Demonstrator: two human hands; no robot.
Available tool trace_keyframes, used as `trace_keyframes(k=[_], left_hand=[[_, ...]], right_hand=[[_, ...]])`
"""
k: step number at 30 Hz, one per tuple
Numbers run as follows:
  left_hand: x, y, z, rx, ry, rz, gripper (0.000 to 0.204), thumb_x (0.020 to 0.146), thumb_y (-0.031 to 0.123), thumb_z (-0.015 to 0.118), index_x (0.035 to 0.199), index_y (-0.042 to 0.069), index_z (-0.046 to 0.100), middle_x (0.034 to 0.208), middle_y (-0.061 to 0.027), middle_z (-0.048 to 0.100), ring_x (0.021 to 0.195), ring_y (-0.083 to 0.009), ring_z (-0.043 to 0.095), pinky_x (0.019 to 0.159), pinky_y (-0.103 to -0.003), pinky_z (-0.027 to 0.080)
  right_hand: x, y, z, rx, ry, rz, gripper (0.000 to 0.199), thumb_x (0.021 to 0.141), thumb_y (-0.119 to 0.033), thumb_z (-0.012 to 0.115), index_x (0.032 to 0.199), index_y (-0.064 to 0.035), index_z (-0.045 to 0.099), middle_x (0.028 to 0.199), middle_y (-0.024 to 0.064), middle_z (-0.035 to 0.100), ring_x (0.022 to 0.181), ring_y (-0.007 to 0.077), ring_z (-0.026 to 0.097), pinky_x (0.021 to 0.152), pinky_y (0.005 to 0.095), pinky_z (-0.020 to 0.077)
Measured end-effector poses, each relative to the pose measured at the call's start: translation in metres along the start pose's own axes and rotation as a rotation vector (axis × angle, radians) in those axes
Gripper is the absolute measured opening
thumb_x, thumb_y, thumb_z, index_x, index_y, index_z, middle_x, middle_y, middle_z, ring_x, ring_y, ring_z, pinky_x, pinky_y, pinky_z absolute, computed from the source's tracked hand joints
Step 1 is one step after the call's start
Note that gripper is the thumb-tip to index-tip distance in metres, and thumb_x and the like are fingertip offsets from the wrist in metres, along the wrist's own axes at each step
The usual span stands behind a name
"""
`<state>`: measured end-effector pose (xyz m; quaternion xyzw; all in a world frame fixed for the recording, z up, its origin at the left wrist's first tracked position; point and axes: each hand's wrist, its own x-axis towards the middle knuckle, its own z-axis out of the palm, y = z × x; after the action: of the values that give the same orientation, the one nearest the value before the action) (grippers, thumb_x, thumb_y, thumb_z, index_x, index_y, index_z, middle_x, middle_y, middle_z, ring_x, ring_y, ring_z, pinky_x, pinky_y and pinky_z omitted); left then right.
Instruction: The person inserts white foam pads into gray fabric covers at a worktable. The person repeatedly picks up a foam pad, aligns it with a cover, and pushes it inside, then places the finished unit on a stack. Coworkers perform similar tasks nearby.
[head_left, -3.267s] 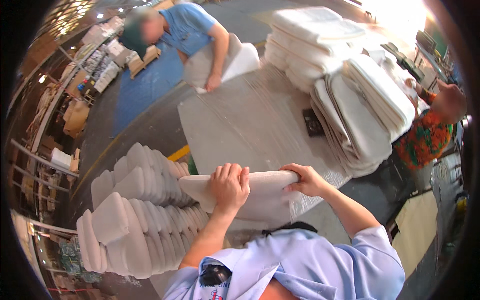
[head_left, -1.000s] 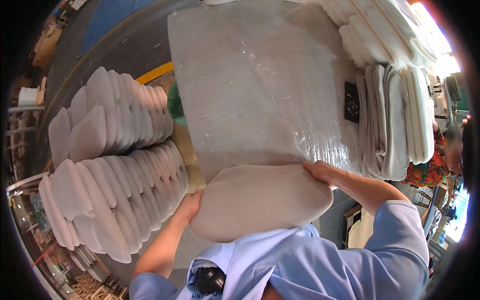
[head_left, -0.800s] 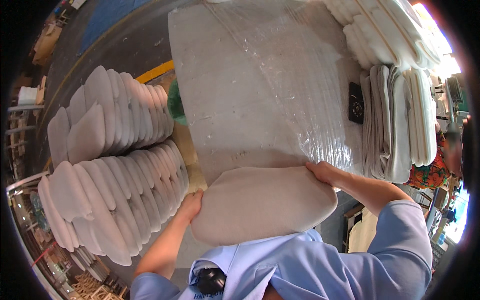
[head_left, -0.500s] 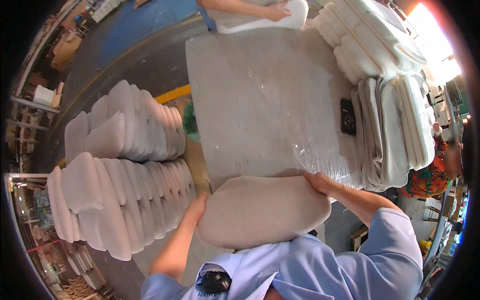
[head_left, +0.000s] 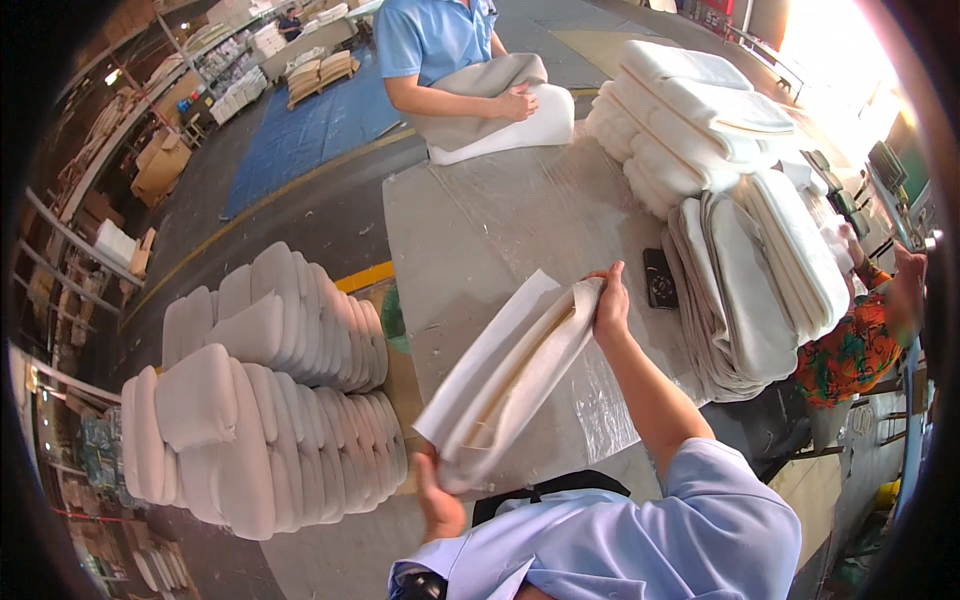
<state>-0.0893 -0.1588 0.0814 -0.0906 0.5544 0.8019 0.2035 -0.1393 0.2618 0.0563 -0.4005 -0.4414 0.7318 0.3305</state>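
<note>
My left hand grips the near end of a pale grey fabric-covered cushion, and my right hand holds its far end. It is tipped up on a slant over the table, so its edge and underside show. A tan strip runs along the inside of the fabric edge, and a white flap sticks out on the left. What my left fingers do beneath it is partly hidden.
Stacked grey cushions stand left of the table. Folded grey covers and thick white padding pile up on the right, beside a black phone-like object. Opposite, a co-worker's hand presses grey fabric on white foam.
The cushion has gone from lying broad side up before me to being tipped on a slant, its underside exposed. My right hand has moved farther out, my left nearer. My view has lifted.
</note>
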Motion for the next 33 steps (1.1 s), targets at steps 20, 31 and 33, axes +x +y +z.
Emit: trace_keyframes(k=[20, 31, 33], left_hand=[[-0.011, -0.005, 0.084, 0.584, -0.591, 0.166, 0.058, 0.114, 0.027, 0.046, 0.161, -0.005, 0.041, 0.166, -0.0242, 0.043, 0.157, -0.0341, 0.037, 0.128, -0.039, 0.026], [0.026, 0.009, 0.105, 0.477, -0.552, 0.130, 0.059, 0.105, 0.017, 0.064, 0.157, -0.006, 0.048, 0.138, -0.0206, 0.068, 0.125, -0.0267, 0.067, 0.108, -0.034, 0.050], [0.046, 0.020, 0.120, 0.547, -0.527, 0.026, 0.062, 0.103, 0.021, 0.067, 0.155, -0.008, 0.049, 0.129, -0.0180, 0.070, 0.115, -0.0230, 0.068, 0.103, -0.036, 0.052]], right_hand=[[-0.062, -0.050, -0.014, -0.748, -0.149, -0.344, 0.055, 0.092, -0.020, 0.068, 0.144, -0.0029, 0.062, 0.125, 0.0267, 0.073, 0.114, 0.0357, 0.073, 0.099, 0.0406, 0.0557], [-0.034, -0.062, -0.041, -0.768, -0.109, -0.269, 0.035, 0.096, -0.026, 0.067, 0.117, 0.0016, 0.076, 0.094, 0.0188, 0.077, 0.087, 0.0258, 0.074, 0.076, 0.0405, 0.0568], [-0.035, -0.058, -0.036, -0.661, -0.126, -0.154, 0.039, 0.098, -0.031, 0.069, 0.120, 0.0016, 0.075, 0.091, 0.0122, 0.075, 0.081, 0.0206, 0.069, 0.068, 0.0385, 0.0543]])
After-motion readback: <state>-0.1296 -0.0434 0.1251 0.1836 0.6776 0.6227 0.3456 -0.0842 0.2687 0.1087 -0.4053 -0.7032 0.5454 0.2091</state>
